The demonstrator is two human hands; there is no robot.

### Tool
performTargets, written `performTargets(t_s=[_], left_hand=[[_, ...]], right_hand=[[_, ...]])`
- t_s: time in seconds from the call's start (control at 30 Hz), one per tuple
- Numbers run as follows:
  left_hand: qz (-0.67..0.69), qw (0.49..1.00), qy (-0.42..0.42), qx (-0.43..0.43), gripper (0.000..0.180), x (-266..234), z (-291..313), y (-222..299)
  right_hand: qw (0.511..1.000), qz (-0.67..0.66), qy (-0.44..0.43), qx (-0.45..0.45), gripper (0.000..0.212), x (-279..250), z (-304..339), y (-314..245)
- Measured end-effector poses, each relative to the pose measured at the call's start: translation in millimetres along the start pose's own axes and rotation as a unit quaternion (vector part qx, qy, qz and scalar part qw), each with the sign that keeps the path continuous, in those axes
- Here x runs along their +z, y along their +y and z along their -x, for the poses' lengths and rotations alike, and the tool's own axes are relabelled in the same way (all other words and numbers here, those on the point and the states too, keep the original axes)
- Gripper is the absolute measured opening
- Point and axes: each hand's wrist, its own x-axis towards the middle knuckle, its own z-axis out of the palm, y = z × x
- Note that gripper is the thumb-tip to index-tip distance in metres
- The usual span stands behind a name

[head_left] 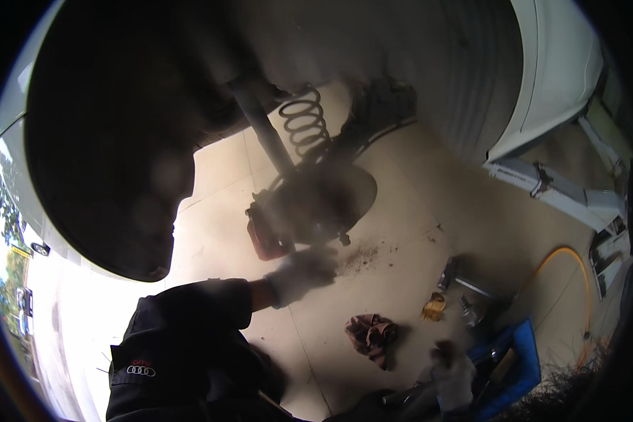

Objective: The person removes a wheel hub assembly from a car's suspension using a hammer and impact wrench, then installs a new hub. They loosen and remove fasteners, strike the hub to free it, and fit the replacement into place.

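Reaching in just below the brake assembly, the left hand is too blurry to tell if fingers are spread or pinching; same for the right hand by the blue tray. Pale tiled floor has dirt scattered around; lift arm and orange hose sit off right.

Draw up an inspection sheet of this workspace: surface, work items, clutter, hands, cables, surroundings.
Surface: pale floor with seams; dark debris scattered on it.
Work items: wheel hub assembly, red caliper-like part, coil spring.
Clutter: brown rag, yellow item, blue tray holding items.
Hands: left hand, gloved, blurred, at the assembly's lower edge; right hand, gloved, beside the tray; either grip unclear.
Cables: orange hose, curved; other cables, nothing seen.
Surroundings: car body overhead, lift arm right, bright outdoors left.
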Motion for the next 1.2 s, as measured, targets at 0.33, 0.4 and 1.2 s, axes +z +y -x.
performTargets(t_s=[0.33,0.4,1.2], left_hand=[[-0.663,0.725,-0.172,-0.064,0.066,110,133,8],[-0.618,0.762,-0.174,-0.082,0.064,105,136,0],[-0.724,0.643,-0.246,-0.041,0.042,80,125,-29]], right_hand=[[0.803,-0.515,-0.21,0.212,0.043,228,-196,-154],[0.868,-0.458,-0.088,0.172,0.039,253,-196,-144],[0.863,-0.479,0.024,0.159,0.022,276,-198,-125]])
